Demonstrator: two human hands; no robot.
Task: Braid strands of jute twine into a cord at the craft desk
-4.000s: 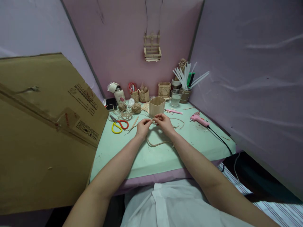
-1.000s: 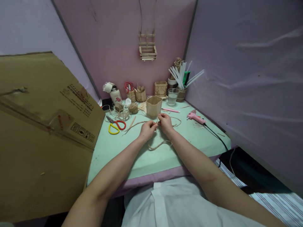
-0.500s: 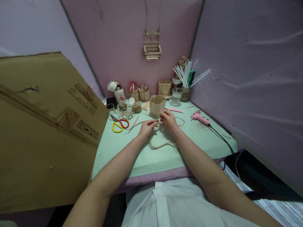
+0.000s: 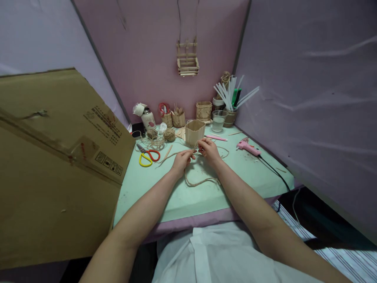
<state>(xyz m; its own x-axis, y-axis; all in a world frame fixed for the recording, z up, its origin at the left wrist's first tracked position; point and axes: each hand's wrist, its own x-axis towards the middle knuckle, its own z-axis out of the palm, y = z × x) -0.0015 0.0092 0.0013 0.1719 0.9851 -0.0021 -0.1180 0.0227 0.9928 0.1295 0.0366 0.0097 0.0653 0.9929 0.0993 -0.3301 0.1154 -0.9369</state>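
Observation:
Both my hands meet over the middle of the table, fingers pinched on jute twine. My left hand (image 4: pixel 182 161) grips a stretch of it, while my right hand (image 4: pixel 208 149) pinches strands close beside, its fingertips raised slightly higher. A braided length of the twine (image 4: pixel 202 183) loops on the cloth below my hands, and loose ends trail out to the left and right. Just behind my fingers stands an open, many-sided container made of wooden sticks (image 4: pixel 194 133). The exact crossing of the strands between my fingertips is too small to make out.
Scissors (image 4: pixel 149 156) and twine balls (image 4: pixel 169 135) lie left; a pink glue gun (image 4: pixel 248 147) with a black cord lies right. A cup of water (image 4: pixel 218 121), stick holders (image 4: pixel 178 118) and a bottle (image 4: pixel 148 118) line the back. A large cardboard box (image 4: pixel 64 169) borders the left.
My hands keep their pinch on the twine in nearly the same place. The whole view has shifted slightly; nothing on the table has visibly moved.

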